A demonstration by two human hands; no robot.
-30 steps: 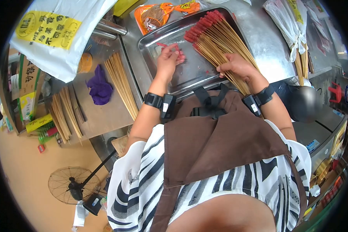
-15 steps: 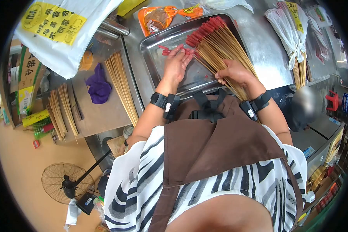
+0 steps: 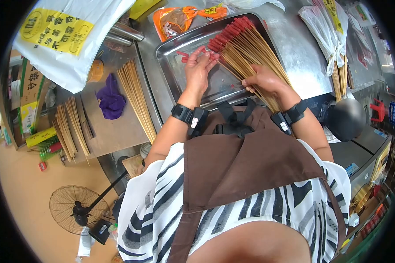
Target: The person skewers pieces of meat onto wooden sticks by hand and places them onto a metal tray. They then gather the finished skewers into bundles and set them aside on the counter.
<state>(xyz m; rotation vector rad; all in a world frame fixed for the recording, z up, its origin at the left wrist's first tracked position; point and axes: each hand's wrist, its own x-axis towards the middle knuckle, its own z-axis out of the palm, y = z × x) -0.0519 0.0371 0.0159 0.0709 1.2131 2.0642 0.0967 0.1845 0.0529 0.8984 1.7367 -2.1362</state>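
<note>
A metal tray (image 3: 173, 83) holds a fanned bundle of thin bamboo skewers (image 3: 256, 55), their far ends threaded with red raw meat (image 3: 230, 33). My right hand (image 3: 264, 81) is closed around the lower sticks at the tray's near right. My left hand (image 3: 198, 68), palm turned up, has its fingers curled on red meat pieces (image 3: 211, 56) beside the bundle's left edge. Some strips of meat (image 3: 183, 55) stick out to the left of that hand. How the fingertips grip the meat is partly hidden.
Bare skewers (image 3: 136, 98) lie left of the tray, near a purple cloth (image 3: 111, 98) and further stick bundles (image 3: 66, 129). A white bag (image 3: 70, 41) hangs at upper left. Orange packaging (image 3: 175, 22) sits behind the tray; plastic-wrapped skewers (image 3: 327, 37) lie right. A fan (image 3: 79, 208) stands lower left.
The whole view has shifted slightly. My left hand stays at the meat and my right hand keeps its hold on the sticks, with only small finger movement. A dark rounded shape at right shows more.
</note>
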